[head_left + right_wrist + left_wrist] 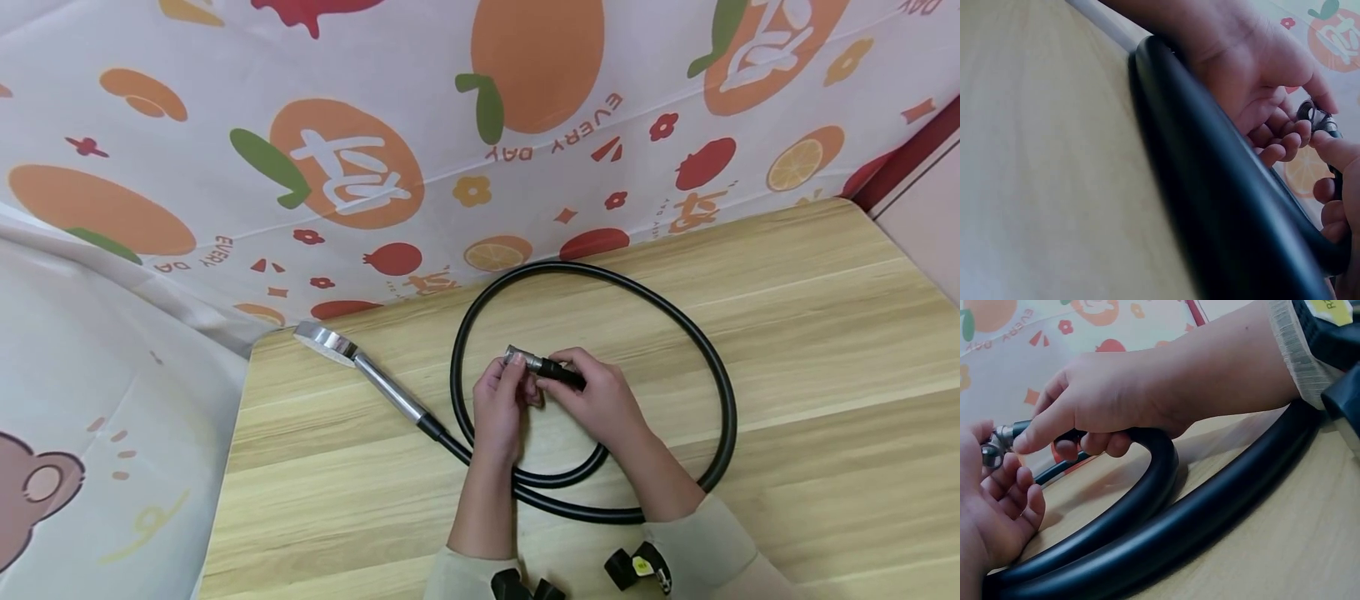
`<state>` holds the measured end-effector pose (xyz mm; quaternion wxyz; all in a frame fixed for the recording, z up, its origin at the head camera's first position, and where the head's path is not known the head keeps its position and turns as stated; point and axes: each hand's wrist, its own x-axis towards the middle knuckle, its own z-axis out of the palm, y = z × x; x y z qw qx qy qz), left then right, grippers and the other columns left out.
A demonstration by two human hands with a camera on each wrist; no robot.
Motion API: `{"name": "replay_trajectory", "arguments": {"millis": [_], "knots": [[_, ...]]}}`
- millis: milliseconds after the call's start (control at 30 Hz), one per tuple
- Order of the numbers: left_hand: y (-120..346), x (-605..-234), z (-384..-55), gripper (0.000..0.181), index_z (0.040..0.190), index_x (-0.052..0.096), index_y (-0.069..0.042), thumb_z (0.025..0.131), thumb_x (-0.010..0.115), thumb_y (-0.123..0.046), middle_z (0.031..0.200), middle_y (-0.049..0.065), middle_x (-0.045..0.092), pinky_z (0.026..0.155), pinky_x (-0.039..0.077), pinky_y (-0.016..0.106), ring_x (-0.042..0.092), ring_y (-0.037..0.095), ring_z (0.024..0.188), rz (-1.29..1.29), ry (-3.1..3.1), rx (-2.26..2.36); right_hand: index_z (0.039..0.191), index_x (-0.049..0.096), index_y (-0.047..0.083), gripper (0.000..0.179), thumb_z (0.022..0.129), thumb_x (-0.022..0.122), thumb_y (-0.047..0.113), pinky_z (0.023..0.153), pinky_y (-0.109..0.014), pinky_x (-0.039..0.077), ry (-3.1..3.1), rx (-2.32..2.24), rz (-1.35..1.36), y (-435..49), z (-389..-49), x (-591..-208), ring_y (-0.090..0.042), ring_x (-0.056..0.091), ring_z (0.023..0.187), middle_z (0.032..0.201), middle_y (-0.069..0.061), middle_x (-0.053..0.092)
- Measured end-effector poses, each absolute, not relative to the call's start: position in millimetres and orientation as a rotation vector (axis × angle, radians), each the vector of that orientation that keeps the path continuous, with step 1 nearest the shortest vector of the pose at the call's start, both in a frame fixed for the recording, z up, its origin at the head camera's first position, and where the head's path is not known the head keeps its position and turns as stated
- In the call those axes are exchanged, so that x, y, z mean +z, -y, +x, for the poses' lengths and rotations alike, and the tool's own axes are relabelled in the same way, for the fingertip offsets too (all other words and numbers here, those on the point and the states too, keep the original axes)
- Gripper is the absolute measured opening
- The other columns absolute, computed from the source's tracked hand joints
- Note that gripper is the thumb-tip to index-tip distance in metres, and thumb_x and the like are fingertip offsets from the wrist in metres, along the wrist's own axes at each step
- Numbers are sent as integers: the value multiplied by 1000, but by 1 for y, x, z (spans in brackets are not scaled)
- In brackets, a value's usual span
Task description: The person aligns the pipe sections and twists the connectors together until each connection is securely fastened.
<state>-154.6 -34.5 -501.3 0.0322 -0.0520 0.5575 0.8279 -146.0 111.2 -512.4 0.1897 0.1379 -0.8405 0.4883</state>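
Observation:
A black shower hose [726, 400] lies coiled in a wide loop, and its free end carries a silver metal connector [532, 361]. My left hand [496, 412] pinches this connector between thumb and fingers; in the right wrist view the remaining fingers of the left hand [1272, 128] curl loosely below it. Just behind the fitting, my right hand [606, 402] grips the black end of the hose. Both hands meet close together inside the loop. At the hose's other end, a silver handheld shower head [326, 343] lies on the table to the left, its face turned downward.
The wood-grain table [840, 333] runs up to a fruit-patterned cloth [420, 75] hung along the back. A white cloth [150, 392] drapes beside the left edge. Stretches of hose cross near both forearms.

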Motion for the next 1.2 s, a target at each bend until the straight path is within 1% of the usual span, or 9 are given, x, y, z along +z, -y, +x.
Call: {"name": "replay_trajectory", "arguments": {"millis": [100,200,333,433,633,733,833,933,1200], "knots": [[35,-502,-155,26,90,60,-7,100,57,-30,67,3,53,58,47,23,50,13,61,-135,-1722,2540,103,69,11,25,83,80,22,65,-32,57,2376,1394,367,-112,-146,-510,-14,69,79,94,-5,75],[35,-502,-154,28,94,62,-7,100,56,-34,71,3,56,60,48,23,52,13,65,-120,-1748,2500,99,70,13,15,91,71,25,62,-27,52,2400,1465,297,-113,-147,-506,-10,62,69,85,-2,73],[35,-502,-154,26,99,62,-7,101,55,-32,77,4,58,61,50,24,54,14,68,-116,-1765,2461,98,70,15,18,98,62,31,54,-25,43,2442,1543,216,-115,-148,-502,-11,49,58,70,0,63],[34,-502,-155,24,98,61,-7,101,55,-30,76,4,58,60,49,24,54,13,68,-130,-1768,2465,104,69,15,20,94,67,33,54,-25,42,2479,1519,237,-115,-147,-502,-10,49,59,71,3,61],[31,-500,-154,29,95,60,-2,102,54,-30,69,5,54,57,49,23,52,14,62,-103,-1849,2452,106,67,12,23,87,75,24,51,-24,42,2450,1423,332,-116,-146,-505,-9,48,57,67,5,57],[30,-501,-155,34,96,59,-2,103,50,-33,68,7,52,56,49,24,51,15,61,-61,-1905,2426,106,69,12,23,86,76,21,55,-26,49,2399,1389,369,-116,-146,-506,-9,57,63,74,2,66],[30,-502,-155,37,97,59,-2,104,47,-37,68,9,50,56,49,25,50,16,61,-23,-1956,2400,106,72,11,22,86,77,20,67,-33,57,2355,1373,396,-116,-148,-506,-14,69,79,90,-2,74],[30,-502,-155,40,98,58,-4,104,44,-41,68,11,49,56,49,26,50,18,60,13,-2010,2360,107,74,10,23,86,77,19,76,-37,59,2352,1338,400,-116,-148,-506,-18,72,91,99,-5,76],[30,-505,-154,36,99,59,-2,103,48,-36,69,26,53,52,50,27,52,20,57,2,-2255,2233,116,73,13,30,91,71,28,61,-37,56,2495,1056,328,-109,-141,-500,-19,70,78,94,-5,74]]}}
